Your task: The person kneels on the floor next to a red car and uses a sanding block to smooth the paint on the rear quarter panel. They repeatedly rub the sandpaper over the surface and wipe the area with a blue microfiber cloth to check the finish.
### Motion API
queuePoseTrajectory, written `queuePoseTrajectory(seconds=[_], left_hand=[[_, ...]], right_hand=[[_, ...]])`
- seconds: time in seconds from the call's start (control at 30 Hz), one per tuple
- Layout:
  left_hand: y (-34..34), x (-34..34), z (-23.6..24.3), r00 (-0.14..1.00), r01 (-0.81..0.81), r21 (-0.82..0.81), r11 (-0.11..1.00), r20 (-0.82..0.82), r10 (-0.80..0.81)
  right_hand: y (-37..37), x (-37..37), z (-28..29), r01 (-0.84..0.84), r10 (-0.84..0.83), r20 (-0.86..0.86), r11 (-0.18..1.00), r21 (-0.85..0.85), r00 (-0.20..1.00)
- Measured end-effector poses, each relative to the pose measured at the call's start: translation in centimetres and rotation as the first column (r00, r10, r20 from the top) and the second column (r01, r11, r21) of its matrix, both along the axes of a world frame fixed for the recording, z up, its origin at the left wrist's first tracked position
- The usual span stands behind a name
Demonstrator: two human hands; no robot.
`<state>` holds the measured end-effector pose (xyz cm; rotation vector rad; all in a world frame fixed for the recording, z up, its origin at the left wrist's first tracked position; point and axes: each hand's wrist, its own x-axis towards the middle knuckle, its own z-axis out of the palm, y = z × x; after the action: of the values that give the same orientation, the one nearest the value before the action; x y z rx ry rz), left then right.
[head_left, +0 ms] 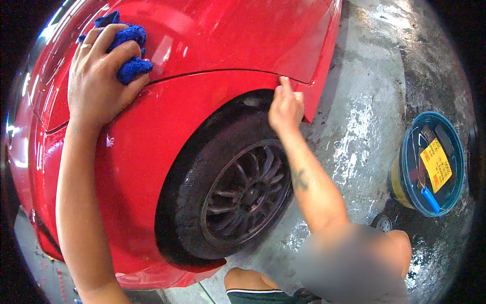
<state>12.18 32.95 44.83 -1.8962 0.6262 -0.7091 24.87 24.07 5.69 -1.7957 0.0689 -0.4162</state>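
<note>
My left hand (98, 76) reaches up from the lower left and is closed on a bunched blue microfiber cloth (130, 40). It presses the cloth against the glossy red car panel (202, 38), just above the seam over the front wheel arch. Folds of the cloth stick out past the fingers. A ring sits on one finger. My right hand is not in view. Another person's hand (287, 109), on a tattooed forearm, touches the red fender (243, 83) near the panel seam, with its fingers pointing along the surface.
A person crouches at the lower right beside the black-spoked wheel (248, 197), head blurred. On the wet grey floor (359, 126) stands a round bucket (403, 172) with a blue-green rim. In it are a yellow printed sheet (435, 165) and a blue-handled tool (430, 199).
</note>
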Motion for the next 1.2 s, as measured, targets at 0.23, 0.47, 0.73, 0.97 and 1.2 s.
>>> queuePoseTrajectory(seconds=[0.23,0.47,0.73,0.97,1.2], left_hand=[[-0.6,0.0,-0.3,1.000,0.011,0.008,1.000,-0.022,-0.011],[-0.2,-0.2,-0.1,1.000,-0.001,0.010,1.000,-0.023,0.001],[-0.4,-0.2,0.1,0.999,-0.035,-0.021,0.999,-0.019,0.035],[-0.7,-0.3,-0.2,1.000,-0.022,-0.011,1.000,-0.021,0.022],[-0.9,-0.2,-0.2,0.998,-0.008,-0.016,1.000,-0.055,0.007]], right_hand=[[-0.1,2.9,-4.3,0.111,-0.111,0.009,0.994,0.001,0.994],[-0.5,-1.7,1.7,0.003,0.002,0.158,1.000,-0.031,0.987],[2.8,-1.9,1.6,0.097,-0.155,0.414,0.983,0.158,0.897],[0.8,1.7,-1.4,0.043,-0.035,-0.063,0.992,0.118,0.997],[-1.2,5.3,-3.2,-0.034,0.119,-0.226,0.936,0.349,0.967]])
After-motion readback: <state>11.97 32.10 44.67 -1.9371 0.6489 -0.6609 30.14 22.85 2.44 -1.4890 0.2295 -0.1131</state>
